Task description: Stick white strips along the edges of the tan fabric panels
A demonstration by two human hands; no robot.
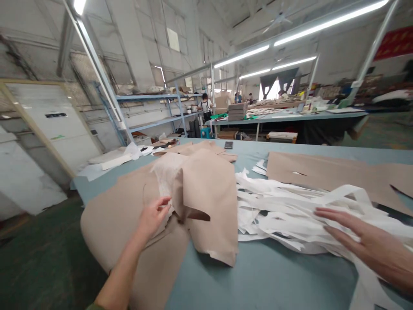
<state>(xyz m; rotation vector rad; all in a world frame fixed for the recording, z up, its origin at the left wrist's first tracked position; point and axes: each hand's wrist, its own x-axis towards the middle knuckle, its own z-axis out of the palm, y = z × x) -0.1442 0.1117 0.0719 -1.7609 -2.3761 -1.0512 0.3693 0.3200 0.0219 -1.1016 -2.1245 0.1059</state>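
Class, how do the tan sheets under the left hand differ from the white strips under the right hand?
Colour: the tan sheets are light brown; the white strips are white. Shape: the tan sheets are broad and folded; the white strips are narrow and tangled. Both lie on the blue-grey table, the left hand touching the tan sheets, the right hand on the white strips.

Long white fluorescent ceiling tubes light the hall brightly and evenly; shadows stay soft, edges bend with wide-angle distortion, and the background blurs slightly.
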